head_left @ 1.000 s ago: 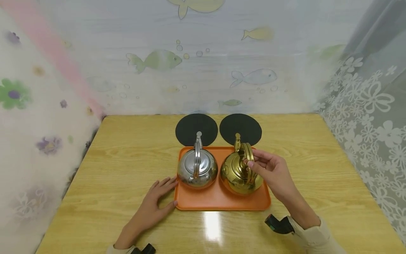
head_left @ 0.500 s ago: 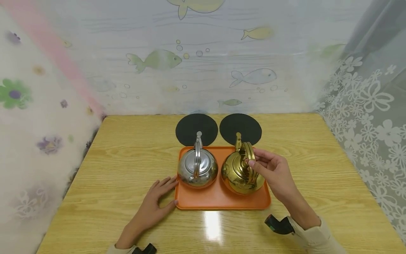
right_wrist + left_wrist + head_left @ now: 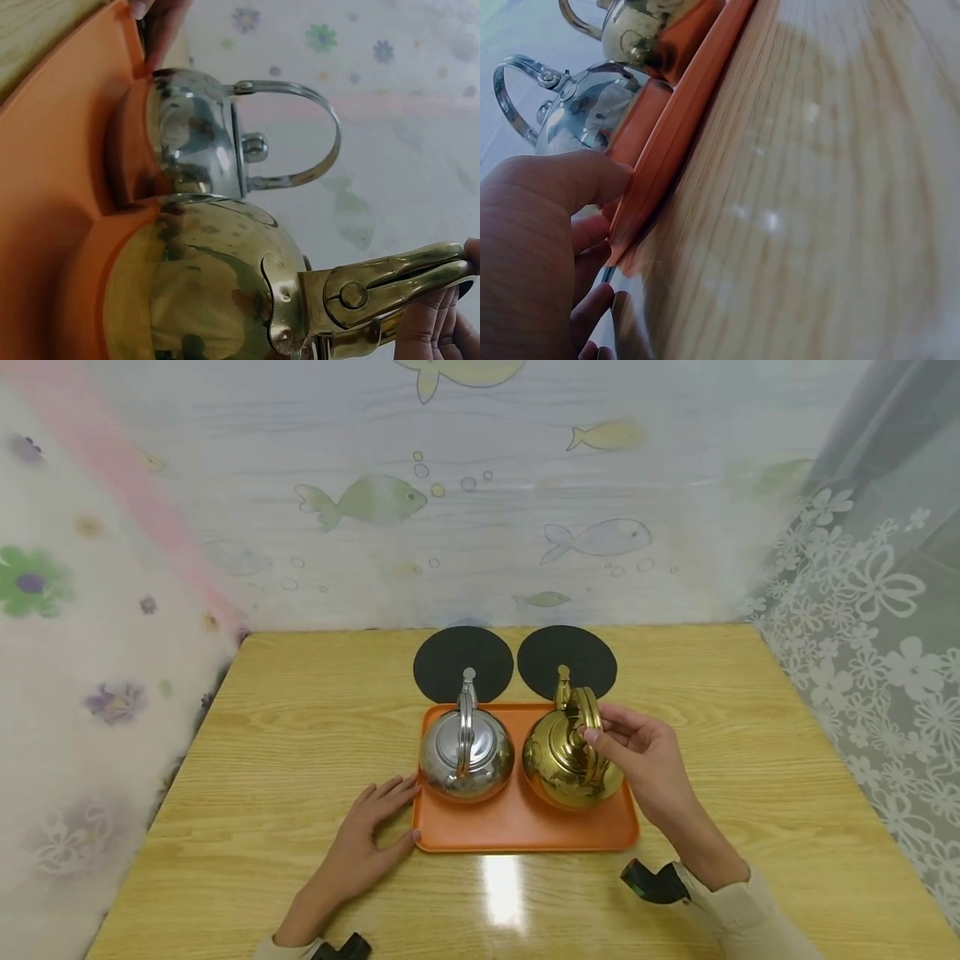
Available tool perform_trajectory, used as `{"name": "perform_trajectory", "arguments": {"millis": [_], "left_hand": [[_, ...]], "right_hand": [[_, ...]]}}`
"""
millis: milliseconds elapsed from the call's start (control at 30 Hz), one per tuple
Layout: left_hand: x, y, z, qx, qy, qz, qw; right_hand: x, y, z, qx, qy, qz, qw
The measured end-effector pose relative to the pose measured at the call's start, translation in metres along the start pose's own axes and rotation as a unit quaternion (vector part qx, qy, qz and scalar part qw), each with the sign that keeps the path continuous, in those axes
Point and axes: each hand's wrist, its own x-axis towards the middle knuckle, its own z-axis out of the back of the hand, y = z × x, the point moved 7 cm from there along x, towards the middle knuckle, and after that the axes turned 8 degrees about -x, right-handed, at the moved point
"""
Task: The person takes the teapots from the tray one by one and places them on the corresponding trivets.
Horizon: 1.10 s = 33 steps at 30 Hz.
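The right hand pinches the handle of the gold kettle, right of lower centre, which is slightly higher than before. The left hand, fingers extended, touches the tray. The silver kettle stands left; discs lie above.

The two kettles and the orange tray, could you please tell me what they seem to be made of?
Silver kettle: polished metal, perhaps stainless steel; it mirrors its surroundings.
Gold kettle: glossy metal, brass or gold-toned coating unclear; sharp reflections on its body.
Orange tray: probably plastic, satin finish; even colour, soft sheen.
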Motion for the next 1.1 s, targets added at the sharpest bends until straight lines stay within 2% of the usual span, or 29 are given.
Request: {"name": "perform_trajectory", "arguments": {"millis": [233,467,1100], "left_hand": [[0.002,0.001,0.000,-0.004,0.001,0.000,1.0000],[0.001,0.000,0.000,-0.011,0.000,-0.001,0.9999],[0.001,0.002,0.000,-0.016,-0.002,0.006,0.9999]], "right_hand": [[0.008,-0.002,0.001,-0.006,0.008,0.008,1.000],[0.011,-0.004,0.003,-0.009,0.005,-0.010,1.000],[0.022,-0.005,0.006,0.010,-0.029,-0.001,1.000]]}}
